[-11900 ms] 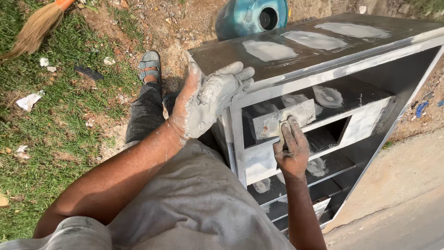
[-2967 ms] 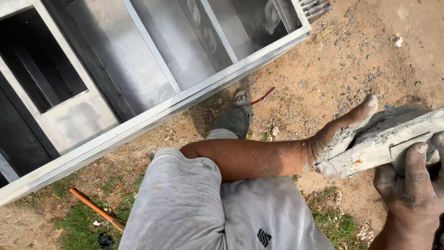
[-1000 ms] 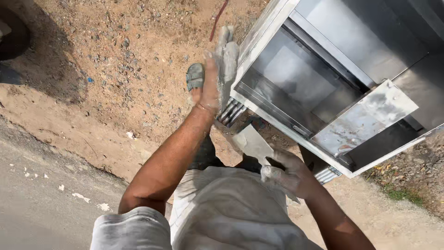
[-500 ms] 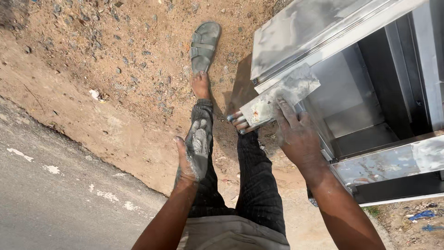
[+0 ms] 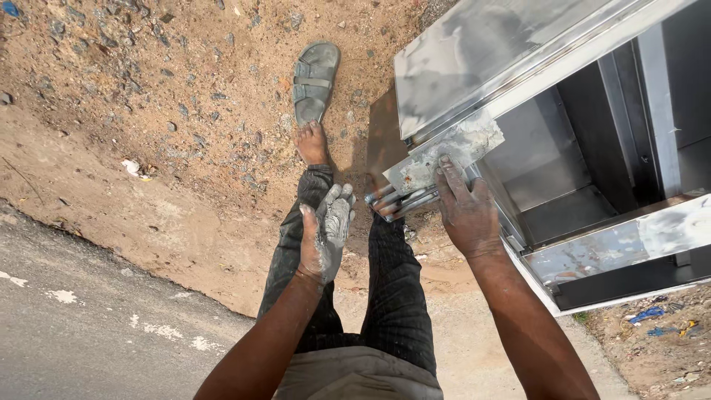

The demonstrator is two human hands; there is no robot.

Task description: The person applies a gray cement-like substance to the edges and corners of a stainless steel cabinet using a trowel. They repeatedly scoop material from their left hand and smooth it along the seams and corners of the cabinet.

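Note:
My right hand [image 5: 464,211] grips a flat putty blade [image 5: 444,154] smeared with grey filler and presses it against the lower corner of a grey metal cabinet [image 5: 474,52]. My left hand [image 5: 325,233], coated in grey putty, hangs flat with fingers together over my left thigh and holds nothing. The cabinet lies tilted, its open compartments [image 5: 585,148] facing me.
My legs in dark trousers [image 5: 392,296] stand on bare sandy ground. A grey sandal [image 5: 314,80] lies just past my bare foot [image 5: 311,142]. A paved road [image 5: 81,333] runs along the lower left. Litter [image 5: 652,315] lies at the lower right under the cabinet.
My right hand has kept the blade on the cabinet corner and slid slightly along it. My left hand has risen a little above my thigh. The view has shifted nearer.

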